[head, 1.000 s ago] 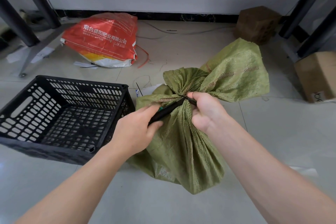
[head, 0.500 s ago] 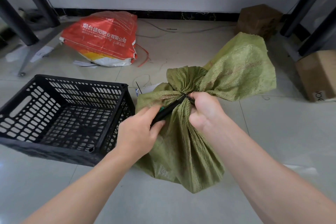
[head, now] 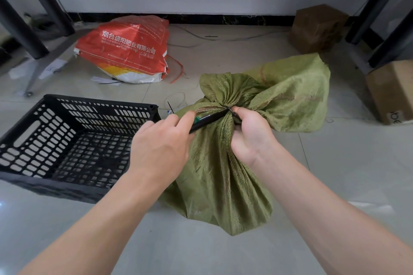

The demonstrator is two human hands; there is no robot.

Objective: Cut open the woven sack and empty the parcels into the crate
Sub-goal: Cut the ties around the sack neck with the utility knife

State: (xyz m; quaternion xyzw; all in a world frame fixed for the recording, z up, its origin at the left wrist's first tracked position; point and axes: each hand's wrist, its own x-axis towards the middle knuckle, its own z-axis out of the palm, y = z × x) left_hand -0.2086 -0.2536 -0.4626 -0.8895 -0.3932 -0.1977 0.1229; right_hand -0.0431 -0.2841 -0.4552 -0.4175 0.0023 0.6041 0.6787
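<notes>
Head view: cutter (head: 207,119) tip lost against sack (head: 223,174), perhaps under its tie (head: 233,113).

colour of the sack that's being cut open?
Olive green all over. The woven sack shows best in the head view.

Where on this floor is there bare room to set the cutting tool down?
Bare tile lies in front of the black crate and the green sack, nearest the person, and between the sack and the cardboard box. Crowded: between crate, sack and red bag, where scraps and strings lie.
</notes>
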